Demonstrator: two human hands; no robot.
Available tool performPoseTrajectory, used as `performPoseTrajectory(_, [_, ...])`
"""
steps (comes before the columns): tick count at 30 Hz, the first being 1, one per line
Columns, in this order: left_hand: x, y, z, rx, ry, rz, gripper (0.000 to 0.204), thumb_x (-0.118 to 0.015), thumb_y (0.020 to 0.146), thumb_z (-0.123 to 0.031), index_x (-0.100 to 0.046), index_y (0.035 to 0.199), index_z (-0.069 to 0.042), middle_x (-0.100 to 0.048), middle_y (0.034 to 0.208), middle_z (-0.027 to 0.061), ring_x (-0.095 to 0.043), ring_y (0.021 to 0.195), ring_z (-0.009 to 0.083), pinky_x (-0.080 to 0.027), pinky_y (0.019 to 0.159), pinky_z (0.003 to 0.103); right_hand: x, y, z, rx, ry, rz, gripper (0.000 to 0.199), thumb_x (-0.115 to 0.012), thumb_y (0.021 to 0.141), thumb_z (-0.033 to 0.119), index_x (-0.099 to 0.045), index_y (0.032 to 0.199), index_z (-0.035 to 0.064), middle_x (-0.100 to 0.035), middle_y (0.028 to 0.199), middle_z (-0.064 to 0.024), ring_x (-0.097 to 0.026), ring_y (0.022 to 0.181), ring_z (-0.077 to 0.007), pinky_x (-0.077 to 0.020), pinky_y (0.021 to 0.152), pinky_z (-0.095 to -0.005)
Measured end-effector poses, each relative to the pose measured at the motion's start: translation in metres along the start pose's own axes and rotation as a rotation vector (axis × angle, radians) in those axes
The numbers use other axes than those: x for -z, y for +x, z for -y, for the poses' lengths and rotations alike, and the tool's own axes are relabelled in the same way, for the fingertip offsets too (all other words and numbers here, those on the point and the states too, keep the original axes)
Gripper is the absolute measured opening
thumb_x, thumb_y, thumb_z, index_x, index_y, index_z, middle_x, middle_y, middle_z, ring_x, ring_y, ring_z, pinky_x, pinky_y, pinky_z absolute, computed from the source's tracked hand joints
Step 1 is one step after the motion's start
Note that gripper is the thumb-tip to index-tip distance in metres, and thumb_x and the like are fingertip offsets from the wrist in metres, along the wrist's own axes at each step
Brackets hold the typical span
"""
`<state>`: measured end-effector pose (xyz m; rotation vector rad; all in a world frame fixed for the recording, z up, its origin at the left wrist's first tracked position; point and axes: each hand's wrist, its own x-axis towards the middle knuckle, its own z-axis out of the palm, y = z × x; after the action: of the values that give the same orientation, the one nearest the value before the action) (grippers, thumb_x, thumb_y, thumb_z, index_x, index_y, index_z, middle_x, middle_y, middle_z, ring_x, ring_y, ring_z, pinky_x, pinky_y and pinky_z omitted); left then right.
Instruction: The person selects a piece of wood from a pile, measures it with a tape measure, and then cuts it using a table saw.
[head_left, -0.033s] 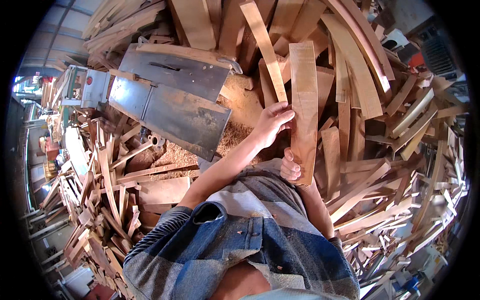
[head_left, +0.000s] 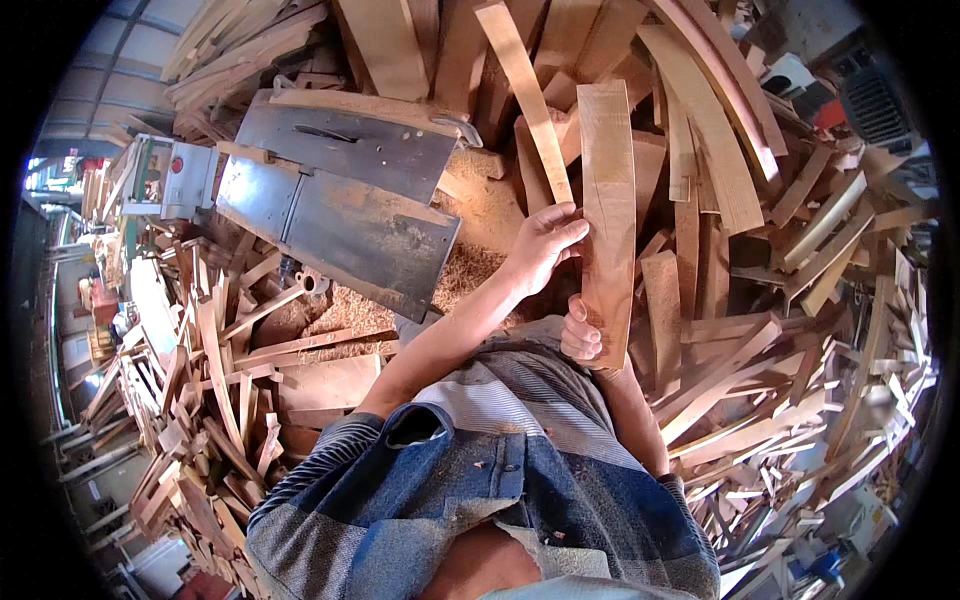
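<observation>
Offcuts of pale and reddish wood (head_left: pixel 800 300) fill nearly the whole view, a loose heap of strips, curved pieces and short planks lying at every angle around the person. Against the heap's left side stands a grey steel machine table (head_left: pixel 350 215) in two flat plates, its far edge bearing a thin wooden strip. A drift of sawdust (head_left: pixel 480 200) spreads off its right edge and near right corner.

Held over the heap, just right of that sawdust, is one flat brown board (head_left: pixel 608 180), clear of the machine table and lifted above the pieces below it. Its long axis runs almost straight away from the person: the near end sits at the chest, and the squared far end points up toward the top of the heap. The broad face is turned to the camera.

The left hand (head_left: pixel 545 245) reaches in from the board's left edge about halfway along, thumb and fingers (head_left: pixel 572 232) lying close together and flat against that edge and face. The right hand (head_left: pixel 580 335) has the near end, its fingers curled shut around the left edge there (the thumb is hidden behind the wood).

Set beside the other picture of this same instant, nothing has shifted: board, both hands and forearms sit alike, so the two-handed hold looks settled, with no regrip under way
</observation>
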<state>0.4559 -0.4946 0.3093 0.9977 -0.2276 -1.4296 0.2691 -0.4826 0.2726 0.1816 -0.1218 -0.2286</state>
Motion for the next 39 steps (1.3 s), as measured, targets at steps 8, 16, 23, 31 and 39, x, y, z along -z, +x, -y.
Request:
performPoseTrajectory(8, [-0.01, -0.004, 0.009, 0.033, 0.004, 0.094, 0.023, -0.069, 0.098, -0.007, -0.065, 0.12, -0.004, -0.072, 0.109, 0.0033, -0.069, 0.098, 0.0145, -0.058, 0.084, 0.033, -0.008, -0.021, -0.005, 0.055, -0.05, -0.088, 0.045, -0.058, 0.101, 0.043, -0.055, 0.101, -0.0012, -0.05, 0.063, -0.0017, -0.047, 0.05, -0.0119, -0.0403, 0.048, -0.0266])
performPoseTrajectory(16, [-0.009, -0.006, 0.013, 0.021, -0.024, 0.053, 0.019, -0.07, 0.097, -0.005, -0.067, 0.116, -0.008, -0.073, 0.105, 0.0042, -0.072, 0.095, 0.0166, -0.06, 0.081, 0.034, -0.003, -0.024, -0.009, 0.02, -0.088, -0.048, 0.054, -0.059, 0.098, 0.053, -0.056, 0.105, -0.0006, -0.05, 0.066, -0.0023, -0.047, 0.051, -0.0132, -0.0397, 0.048, -0.027])
performPoseTrajectory(23, [0.005, -0.018, -0.001, -0.093, -0.003, -0.041, 0.024, -0.076, 0.092, -0.004, -0.066, 0.113, -0.008, -0.073, 0.102, 0.0049, -0.071, 0.092, 0.0165, -0.06, 0.077, 0.034, 0.028, -0.021, -0.003, -0.099, 0.126, -0.045, 0.073, -0.049, 0.096, 0.064, -0.053, 0.133, 0.0006, -0.058, 0.087, -0.0173, -0.062, 0.068, -0.0314, -0.0477, 0.052, -0.0407])
performPoseTrajectory(31, [0.025, -0.021, -0.018, -0.19, -0.105, -0.099, 0.024, -0.079, 0.09, -0.006, -0.068, 0.112, -0.008, -0.072, 0.1, 0.006, -0.071, 0.086, 0.0177, -0.06, 0.075, 0.034, -0.004, 0.02, 0.0, -0.112, -0.08, -0.064, 0.068, -0.044, 0.102, 0.057, -0.056, 0.126, -0.0048, -0.057, 0.075, -0.0147, -0.056, 0.048, -0.0264, -0.0471, 0.043, -0.0376])
performPoseTrajectory(39, [0.034, -0.025, -0.033, -0.227, -0.104, -0.167, 0.02, -0.078, 0.09, -0.007, -0.068, 0.108, -0.006, -0.072, 0.1, 0.0047, -0.07, 0.086, 0.0163, -0.059, 0.076, 0.033, 0.0, 0.041, 0.007, -0.163, -0.196, -0.199, 0.067, -0.041, 0.102, 0.06, -0.06, 0.118, -0.002, -0.053, 0.066, -0.0107, -0.05, 0.039, -0.0211, -0.0423, 0.035, -0.0337])
